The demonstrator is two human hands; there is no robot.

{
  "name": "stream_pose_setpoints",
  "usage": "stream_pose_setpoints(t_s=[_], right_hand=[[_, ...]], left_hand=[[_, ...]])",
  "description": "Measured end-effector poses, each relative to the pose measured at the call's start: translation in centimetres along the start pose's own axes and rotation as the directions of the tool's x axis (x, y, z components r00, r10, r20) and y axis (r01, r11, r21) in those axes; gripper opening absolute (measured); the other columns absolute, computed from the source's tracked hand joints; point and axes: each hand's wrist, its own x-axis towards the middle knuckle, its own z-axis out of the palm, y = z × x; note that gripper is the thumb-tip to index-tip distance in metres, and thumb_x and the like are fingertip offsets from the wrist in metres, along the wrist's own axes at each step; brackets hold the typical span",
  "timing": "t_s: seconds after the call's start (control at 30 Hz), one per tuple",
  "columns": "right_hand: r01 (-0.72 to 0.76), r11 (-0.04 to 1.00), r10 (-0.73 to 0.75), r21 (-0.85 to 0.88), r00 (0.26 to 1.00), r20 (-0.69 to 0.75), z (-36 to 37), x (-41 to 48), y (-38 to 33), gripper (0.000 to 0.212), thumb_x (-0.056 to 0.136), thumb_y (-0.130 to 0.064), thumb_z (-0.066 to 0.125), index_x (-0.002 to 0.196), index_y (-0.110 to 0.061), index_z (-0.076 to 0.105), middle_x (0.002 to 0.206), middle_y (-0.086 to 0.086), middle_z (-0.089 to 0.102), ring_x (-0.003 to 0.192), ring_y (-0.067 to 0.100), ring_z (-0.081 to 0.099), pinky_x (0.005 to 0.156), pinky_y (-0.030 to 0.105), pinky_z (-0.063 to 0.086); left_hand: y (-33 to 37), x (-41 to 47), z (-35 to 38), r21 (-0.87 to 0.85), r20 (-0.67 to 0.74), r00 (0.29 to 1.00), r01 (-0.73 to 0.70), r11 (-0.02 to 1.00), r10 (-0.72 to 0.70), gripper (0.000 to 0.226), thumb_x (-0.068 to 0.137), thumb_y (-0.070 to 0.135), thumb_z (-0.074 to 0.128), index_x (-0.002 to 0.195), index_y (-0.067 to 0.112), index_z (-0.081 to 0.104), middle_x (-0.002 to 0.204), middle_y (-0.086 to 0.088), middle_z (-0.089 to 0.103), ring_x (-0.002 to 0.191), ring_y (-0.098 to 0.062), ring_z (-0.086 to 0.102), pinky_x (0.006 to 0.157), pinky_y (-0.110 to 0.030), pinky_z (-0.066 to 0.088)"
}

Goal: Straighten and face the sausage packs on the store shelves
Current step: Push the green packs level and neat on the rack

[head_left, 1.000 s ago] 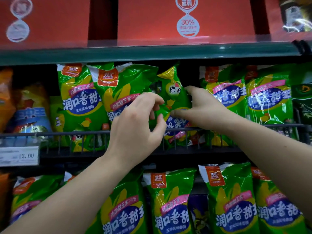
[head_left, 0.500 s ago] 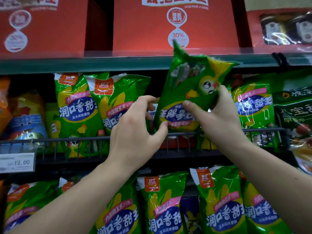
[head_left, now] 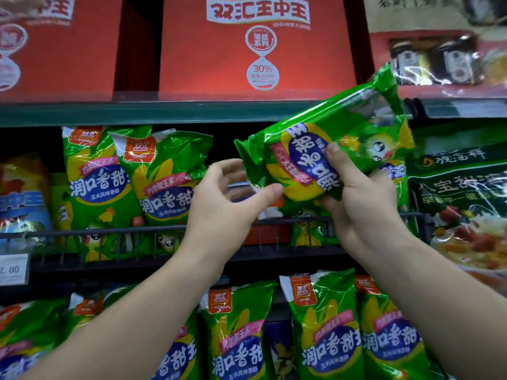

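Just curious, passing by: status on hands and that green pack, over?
Right hand grips glossy green plastic sausage pack, tilted, print upside down. Left hand open, thumb by its lower edge. Nothing in the way.

Tilted pack [head_left: 301, 141]: glossy bright green film, yellow corn print, deep blue oval with white characters, pink band along the oval's edge, yellow cartoon face. Middle-shelf packs [head_left: 96, 174]: same green, yellow, blue and pink scheme, with an orange-red logo square on a white corner. Lower-shelf packs [head_left: 323, 338]: identical colouring. Cartons [head_left: 255, 56] above: flat red, white lettering, white hourglass emblem. Shelf edge [head_left: 137, 112]: dark green. Wire rail [head_left: 109, 231]: black. Right-hand pack [head_left: 461, 185]: dark green, pale lettering, red and orange food picture. Far-left pack [head_left: 22, 198]: orange top, blue band. Price tag [head_left: 12, 268]: white, dark digits.
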Motion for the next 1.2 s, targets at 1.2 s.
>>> stream_pose_setpoints(t_s=[1.2], right_hand=[[0.655,0.195,-0.345,-0.730,0.743,0.574,-2.9,3.2,-4.0,0.071,0.075,-0.051,0.077,0.136,-0.029,0.049,0.125,-0.011,0.051,0.118,0.011,0.047,0.101,0.038,0.043]], left_hand=[[2.7,3.3,0.6,0.013,-0.152,0.956,-0.253,0.967,0.252,0.038,0.064,0.014,0.090,0.095,0.022,0.071,0.092,0.001,0.076,0.086,-0.019,0.074,0.080,-0.042,0.060]])
